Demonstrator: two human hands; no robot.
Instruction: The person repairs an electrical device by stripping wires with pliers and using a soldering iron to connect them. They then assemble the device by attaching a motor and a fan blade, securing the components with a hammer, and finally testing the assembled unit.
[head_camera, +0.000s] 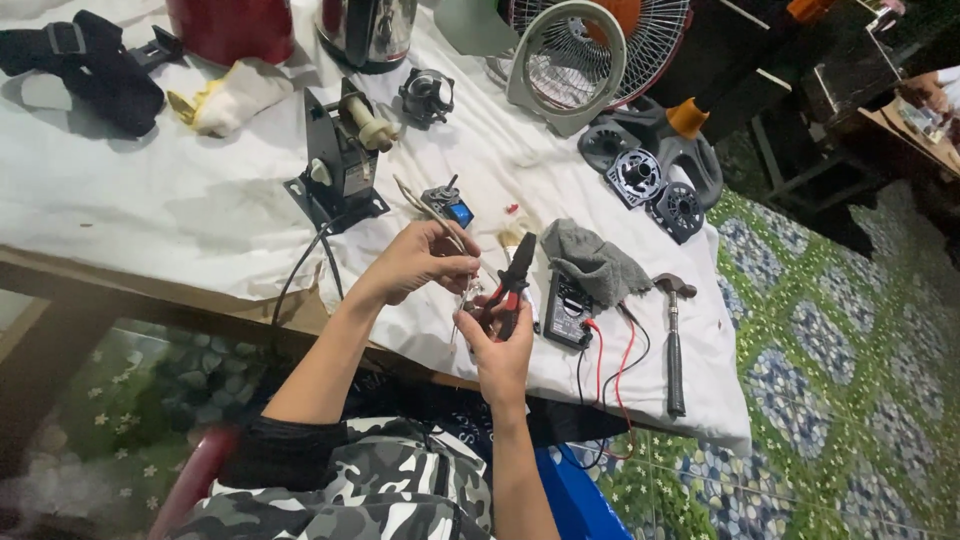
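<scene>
The right hand (500, 335) grips red-handled pliers (512, 285), long axis running far-and-up; the left hand (420, 262), fingers pinched narrow on a thin wire (466, 290), sits just left, touching the pliers' near end; a multimeter (567, 310) lies right on the counter (150, 200).

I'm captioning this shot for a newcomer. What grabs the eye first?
At centre, the right hand grips red-handled pliers beside the left hand, which pinches a thin wire. Right of them lie a multimeter with red and black leads and a hammer; a fan stands behind.
</scene>
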